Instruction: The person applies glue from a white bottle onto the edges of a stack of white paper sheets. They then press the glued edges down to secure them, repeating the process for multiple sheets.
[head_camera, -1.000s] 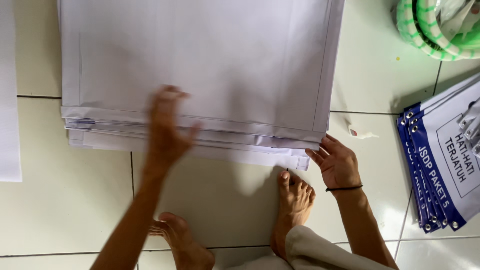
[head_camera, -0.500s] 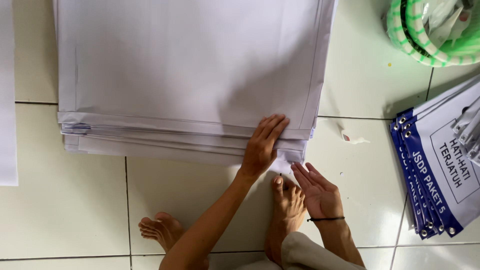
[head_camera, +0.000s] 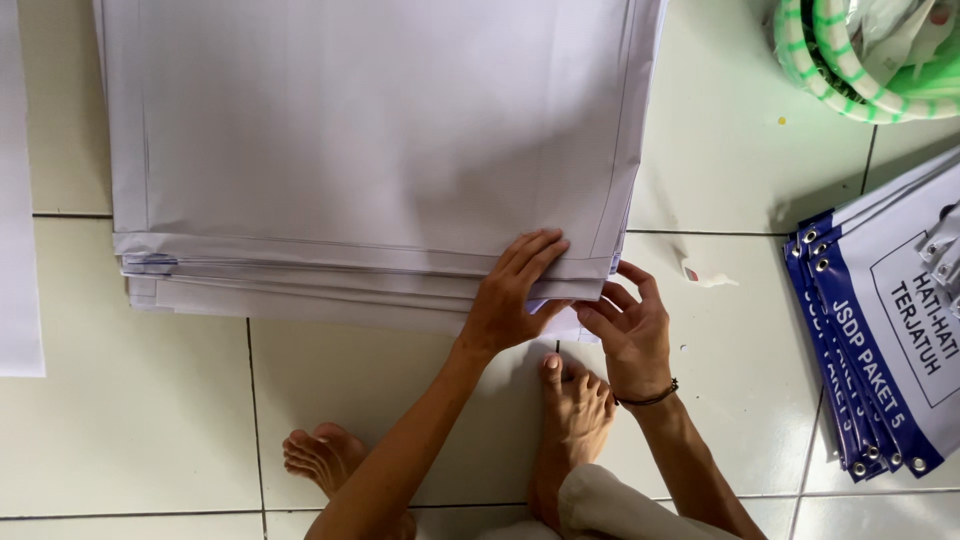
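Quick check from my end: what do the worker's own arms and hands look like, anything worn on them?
Both forearms are bare, with no sleeves or gloves. The left hand carries nothing: no ring, watch or band shows. The right hand has a thin dark cord bracelet around its wrist. No markings are visible.

Left hand (head_camera: 510, 300) flat on the near right corner of a stack of large white sheets (head_camera: 370, 130) on the tiled floor (head_camera: 130, 420). Right hand (head_camera: 630, 330) just beside, fingers (head_camera: 625, 290) curled at the corner's edge. Blue-bordered banners (head_camera: 880, 340) far right.

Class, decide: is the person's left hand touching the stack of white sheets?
Touching. The head view shows the left hand lying flat on the stack of white sheets.
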